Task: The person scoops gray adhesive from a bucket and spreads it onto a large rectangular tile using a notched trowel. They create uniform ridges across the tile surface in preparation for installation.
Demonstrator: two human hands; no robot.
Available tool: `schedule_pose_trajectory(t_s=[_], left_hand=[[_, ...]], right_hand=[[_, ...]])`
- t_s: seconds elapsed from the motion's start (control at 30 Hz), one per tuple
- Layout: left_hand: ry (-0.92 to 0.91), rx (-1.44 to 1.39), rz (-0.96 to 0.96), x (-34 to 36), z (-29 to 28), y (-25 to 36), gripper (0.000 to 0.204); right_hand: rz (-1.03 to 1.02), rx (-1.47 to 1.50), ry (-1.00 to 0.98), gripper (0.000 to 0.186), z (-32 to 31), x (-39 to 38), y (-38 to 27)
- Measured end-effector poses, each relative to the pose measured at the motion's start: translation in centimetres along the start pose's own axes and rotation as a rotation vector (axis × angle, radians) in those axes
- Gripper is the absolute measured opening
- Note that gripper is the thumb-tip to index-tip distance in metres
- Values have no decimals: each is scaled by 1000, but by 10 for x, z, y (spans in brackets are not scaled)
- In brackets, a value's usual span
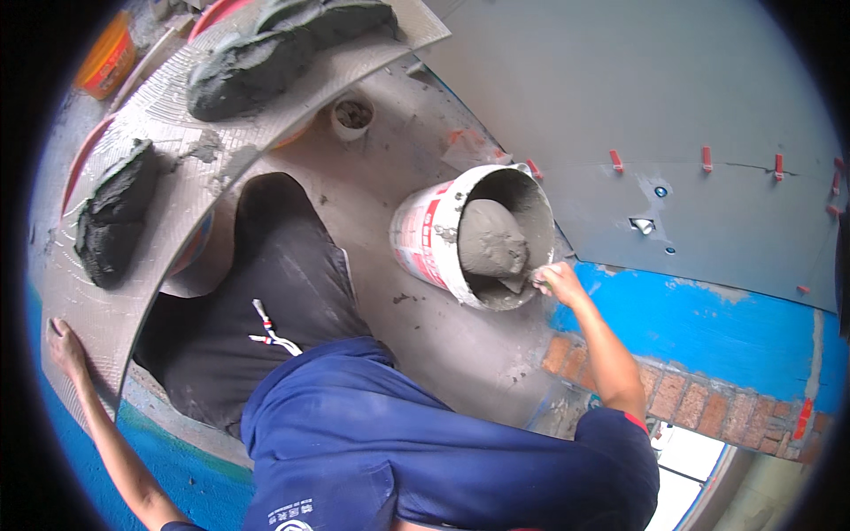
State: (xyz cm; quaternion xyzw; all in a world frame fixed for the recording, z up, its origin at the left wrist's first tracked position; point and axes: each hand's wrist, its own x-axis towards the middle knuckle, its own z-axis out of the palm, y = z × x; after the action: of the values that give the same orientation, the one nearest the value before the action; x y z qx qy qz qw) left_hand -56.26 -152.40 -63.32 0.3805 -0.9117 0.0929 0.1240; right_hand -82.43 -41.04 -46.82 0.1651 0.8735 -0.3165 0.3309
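A white bucket with red print [423,232] lies tipped with its mouth toward the right, and a big mound of grey mortar [491,239] is inside it. My right hand [556,281] is closed at the bucket's lower right rim around the handle of a trowel [515,284], whose blade is mostly hidden in the mortar. On the left, a large tile [190,159] with combed mortar ridges is raised off the floor. Two thick heaps of mortar sit on it, a long one [257,71] and a smaller one [119,212]. My left hand [66,350] grips the tile near its lower left edge.
Beyond the tile stands an orange tub [108,57]; a small white bucket [353,115] is on the floor. Grey wall tiles [655,97] with red clips rise at the right, above a blue-coated strip [682,314] and bare bricks [699,407]. My bent knee [274,221] is beside the tile.
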Motion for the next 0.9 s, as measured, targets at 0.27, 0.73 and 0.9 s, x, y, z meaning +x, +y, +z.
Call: schedule_pose_trajectory(t_s=[0.27, 0.73, 0.9], left_hand=[[27, -26, -82, -20, -36, 40, 51], [126, -24, -565, -90, -70, -81, 58], [-226, -483, -667, -99, -67, -70, 73]], right_hand=[[-63, 137, 235, 28, -11, -37, -25], [-579, 231, -327, 36, 142, -130, -335], [-847, -37, -308, 44, 225, -163, -436]])
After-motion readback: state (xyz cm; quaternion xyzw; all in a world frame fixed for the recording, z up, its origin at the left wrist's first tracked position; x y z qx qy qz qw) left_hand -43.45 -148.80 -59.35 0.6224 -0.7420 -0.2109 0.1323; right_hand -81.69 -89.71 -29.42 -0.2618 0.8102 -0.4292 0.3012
